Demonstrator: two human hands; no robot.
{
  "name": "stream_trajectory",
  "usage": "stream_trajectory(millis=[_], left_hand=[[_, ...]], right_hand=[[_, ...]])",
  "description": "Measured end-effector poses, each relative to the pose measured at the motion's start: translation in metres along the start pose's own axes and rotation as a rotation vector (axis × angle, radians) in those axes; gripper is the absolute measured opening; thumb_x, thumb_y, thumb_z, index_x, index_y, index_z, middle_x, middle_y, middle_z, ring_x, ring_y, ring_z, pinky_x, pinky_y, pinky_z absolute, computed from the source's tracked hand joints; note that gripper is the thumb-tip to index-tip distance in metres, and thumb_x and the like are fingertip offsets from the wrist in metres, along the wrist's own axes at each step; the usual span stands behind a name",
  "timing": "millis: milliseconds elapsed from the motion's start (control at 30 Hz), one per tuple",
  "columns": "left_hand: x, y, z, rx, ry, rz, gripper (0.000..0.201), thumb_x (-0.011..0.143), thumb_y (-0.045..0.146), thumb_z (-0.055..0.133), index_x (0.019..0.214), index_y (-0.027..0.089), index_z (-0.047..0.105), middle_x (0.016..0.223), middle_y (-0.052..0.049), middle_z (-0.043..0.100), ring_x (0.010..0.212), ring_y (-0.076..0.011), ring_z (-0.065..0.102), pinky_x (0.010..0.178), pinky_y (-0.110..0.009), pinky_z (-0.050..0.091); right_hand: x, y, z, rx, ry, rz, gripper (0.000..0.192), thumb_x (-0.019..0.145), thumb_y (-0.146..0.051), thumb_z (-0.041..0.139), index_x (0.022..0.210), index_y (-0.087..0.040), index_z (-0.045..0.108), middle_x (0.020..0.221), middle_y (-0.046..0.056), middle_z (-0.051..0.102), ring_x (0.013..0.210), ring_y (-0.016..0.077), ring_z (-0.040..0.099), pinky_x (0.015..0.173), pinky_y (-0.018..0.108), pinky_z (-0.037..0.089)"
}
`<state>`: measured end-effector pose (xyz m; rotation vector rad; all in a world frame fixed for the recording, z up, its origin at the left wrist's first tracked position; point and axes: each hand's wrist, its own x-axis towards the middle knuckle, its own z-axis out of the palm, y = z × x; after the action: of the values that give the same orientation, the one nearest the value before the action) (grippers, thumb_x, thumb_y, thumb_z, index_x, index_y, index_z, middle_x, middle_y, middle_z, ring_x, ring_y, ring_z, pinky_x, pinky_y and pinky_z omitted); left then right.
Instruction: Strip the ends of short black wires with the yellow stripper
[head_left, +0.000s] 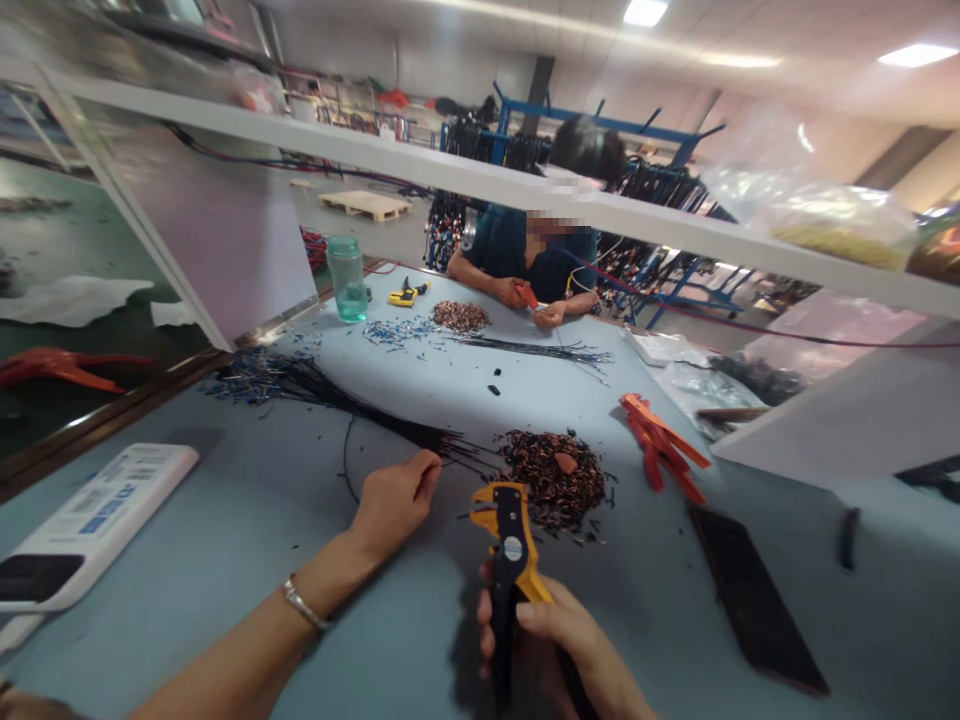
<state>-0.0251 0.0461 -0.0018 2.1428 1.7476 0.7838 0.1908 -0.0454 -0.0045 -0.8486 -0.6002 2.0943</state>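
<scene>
The right hand is wrapped tight around the handles of a yellow-and-black wire-stripping tool, which stands nearly upright with its jaws pointing away from the person, just short of a heap of copper-brown stripped wire scraps. The left hand, a thin silver bangle at its wrist, is pinched shut on the near ends of a bundle of thin black wires that fans back and to the left across the pale blue table, its far ends tipped in blue. Right of the scrap heap lie orange-handled pliers, and nearer the person a flat black phone-like slab. On the left edge of the table rests a long white box with blue print. Across the table sits another person in a dark blue top, both hands busy with a small red tool (too small to tell exactly what), with a translucent green bottle, a second yellow stripping tool and smaller piles of blue-tipped bits nearby.
</scene>
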Motion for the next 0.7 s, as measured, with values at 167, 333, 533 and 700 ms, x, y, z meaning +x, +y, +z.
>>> stream_trajectory(millis=[167, 333, 533, 700], left_hand=[[0.0, 0.0, 0.004, 0.01, -0.033, -0.021, 0.019, 0.092, 0.023, 0.043, 0.09, 0.021, 0.062, 0.068, -0.001, 0.069, 0.06, -0.0169, 0.063, 0.058, -0.024, 0.037], [-0.003, 0.002, 0.006, -0.007, -0.039, 0.008, 0.02, 0.092, 0.024, 0.044, 0.089, 0.021, 0.063, 0.066, 0.0, 0.068, 0.059, -0.0161, 0.062, 0.057, -0.023, 0.037], [-0.002, 0.007, 0.007, -0.085, -0.068, 0.169, 0.02, 0.092, 0.023, 0.045, 0.092, 0.022, 0.065, 0.092, -0.004, 0.074, 0.087, -0.0184, 0.066, 0.078, -0.028, 0.047], [0.003, 0.011, 0.014, -0.08, -0.177, 0.336, 0.021, 0.093, 0.019, 0.044, 0.096, 0.021, 0.064, 0.123, -0.007, 0.067, 0.12, -0.0224, 0.054, 0.102, -0.042, 0.036]], right_hand=[[0.003, 0.01, 0.015, 0.133, -0.016, 0.123, 0.036, 0.07, -0.032, 0.073, 0.1, -0.012, 0.067, 0.081, 0.007, 0.07, 0.066, 0.0181, 0.064, 0.063, 0.034, 0.053], [0.001, 0.001, 0.015, 0.135, 0.102, 0.083, 0.033, 0.07, -0.034, 0.075, 0.095, -0.013, 0.069, 0.079, 0.007, 0.071, 0.066, 0.0187, 0.064, 0.065, 0.034, 0.053], [0.001, -0.014, 0.002, 0.127, 0.353, -0.119, 0.036, 0.064, -0.033, 0.082, 0.091, -0.015, 0.068, 0.078, 0.005, 0.072, 0.068, 0.0205, 0.065, 0.067, 0.036, 0.053], [-0.001, -0.014, 0.003, 0.063, 0.306, -0.143, 0.036, 0.067, -0.034, 0.081, 0.095, -0.016, 0.066, 0.082, 0.005, 0.072, 0.07, 0.0204, 0.065, 0.068, 0.035, 0.053]])
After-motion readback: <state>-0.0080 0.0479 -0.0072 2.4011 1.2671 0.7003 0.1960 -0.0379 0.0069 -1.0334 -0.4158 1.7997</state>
